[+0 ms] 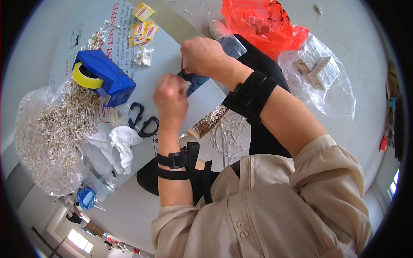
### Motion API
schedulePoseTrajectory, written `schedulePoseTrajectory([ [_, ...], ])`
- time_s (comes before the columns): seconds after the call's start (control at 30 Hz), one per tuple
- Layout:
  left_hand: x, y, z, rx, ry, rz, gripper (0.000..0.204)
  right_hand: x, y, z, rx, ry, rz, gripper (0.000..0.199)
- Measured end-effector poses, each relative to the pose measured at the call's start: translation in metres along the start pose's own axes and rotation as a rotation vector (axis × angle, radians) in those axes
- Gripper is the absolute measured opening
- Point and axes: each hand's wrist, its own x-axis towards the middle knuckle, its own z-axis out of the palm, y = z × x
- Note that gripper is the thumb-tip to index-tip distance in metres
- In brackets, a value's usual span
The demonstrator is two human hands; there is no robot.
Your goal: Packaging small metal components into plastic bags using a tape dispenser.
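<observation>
Both hands work close together over the table's right edge. My left hand is closed and slightly blurred, with a small whitish bit at its fingertips that I cannot make out. Just above and to the right, my right hand is curled into a fist, back of the hand up; what it grips is hidden. Dark, shiny film shows below and between the hands, and a similar dark, glossy piece lies beyond the right wrist. Black-handled scissors lie left of my left wrist.
A blue tape dispenser with yellow tape stands by a clear bag of cotton swabs. Yellow packets, crumpled tissue and a blue-capped bottle are nearby. At right sit a red bag and a clear bag of white bundles.
</observation>
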Motion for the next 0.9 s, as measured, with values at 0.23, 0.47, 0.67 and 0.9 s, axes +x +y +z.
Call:
schedulePoseTrajectory([
  [0.23,-0.003,0.016,0.019,0.157,0.096,-0.022,0.009,0.0,0.001,-0.006,0.022,-0.018,0.003,0.031],
  [0.47,0.013,-0.004,0.011,0.108,0.141,-0.079,0.007,0.003,-0.002,-0.008,0.042,-0.036,-0.003,0.031],
  [0.67,-0.006,0.015,0.015,0.006,0.055,-0.034,0.005,0.004,0.001,-0.007,0.031,-0.082,0.022,0.028],
  [0.9,-0.002,0.009,0.018,0.105,0.13,-0.076,0.01,0.005,0.0,-0.005,0.05,-0.023,0.016,0.032],
])
